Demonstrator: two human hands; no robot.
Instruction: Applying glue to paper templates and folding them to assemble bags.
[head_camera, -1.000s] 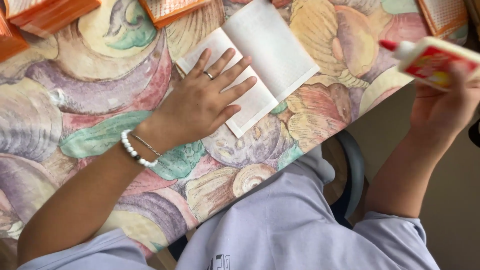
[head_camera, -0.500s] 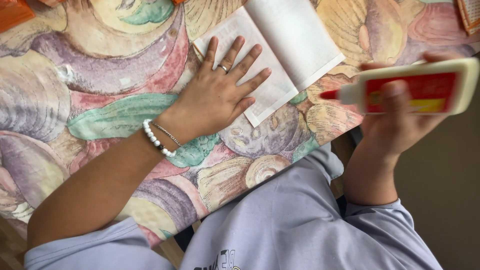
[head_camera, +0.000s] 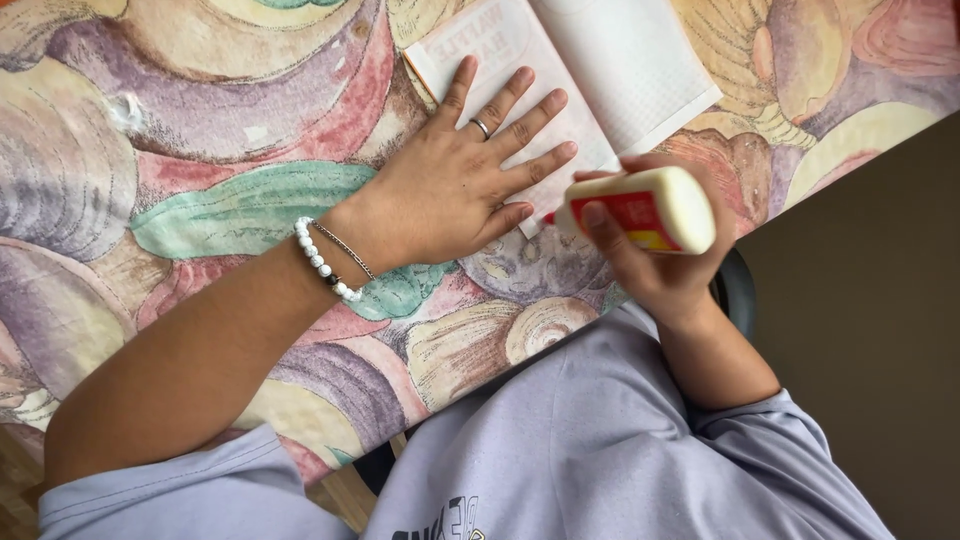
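My left hand (head_camera: 455, 185) lies flat, fingers spread, on the left part of a white folded paper sheet (head_camera: 620, 60) on the table. It wears a ring and a white bead bracelet. My right hand (head_camera: 665, 265) grips a white glue bottle (head_camera: 645, 208) with a red label. The bottle is tipped sideways, its red tip pointing left at the sheet's near edge, close to my left little finger.
The table (head_camera: 200, 160) is covered by a cloth with large pastel shell patterns. Its near edge runs diagonally above my lap in a grey shirt (head_camera: 600, 440). A dark chair edge (head_camera: 740, 290) and brown floor (head_camera: 870, 330) lie to the right.
My right hand has carried the glue bottle from the right, off the table, in to the sheet's near edge beside my left hand. The left hand stays pressed on the paper.
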